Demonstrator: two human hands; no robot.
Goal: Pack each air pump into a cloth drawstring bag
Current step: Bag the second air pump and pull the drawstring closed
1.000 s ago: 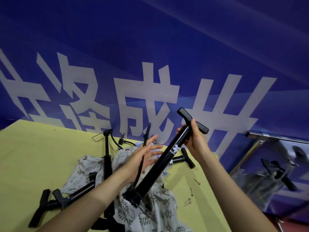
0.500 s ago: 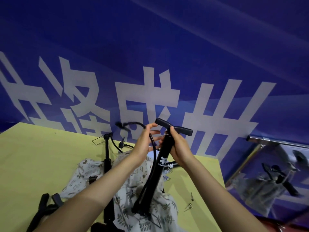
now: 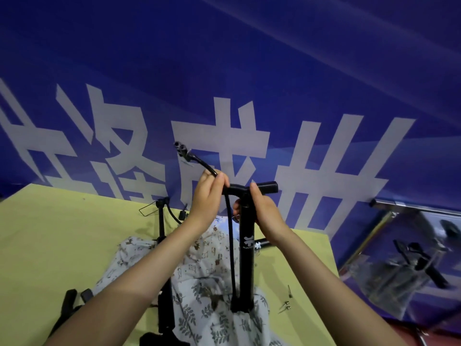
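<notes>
A black air pump (image 3: 247, 255) stands upright over the printed cloth bags (image 3: 204, 283) on the yellow-green table (image 3: 57, 245). My right hand (image 3: 264, 213) grips the pump's barrel just under its T-handle (image 3: 264, 188). My left hand (image 3: 209, 196) pinches the pump's black hose (image 3: 230, 245) against the left end of the handle. The hose's nozzle end (image 3: 182, 148) sticks up and to the left above my fingers. The pump's base sits on the cloth.
Other black pumps lie on the table: one (image 3: 162, 226) upright-looking behind my left forearm, another (image 3: 67, 308) at the lower left. Small metal nozzle needles (image 3: 285, 307) lie at the right of the cloth. A blue banner wall stands behind; a shiny metal surface (image 3: 409, 258) is at right.
The pump swung from a leftward tilt to upright. My right hand slid to just below the handle. My left hand caught the hose and brought it up to the handle.
</notes>
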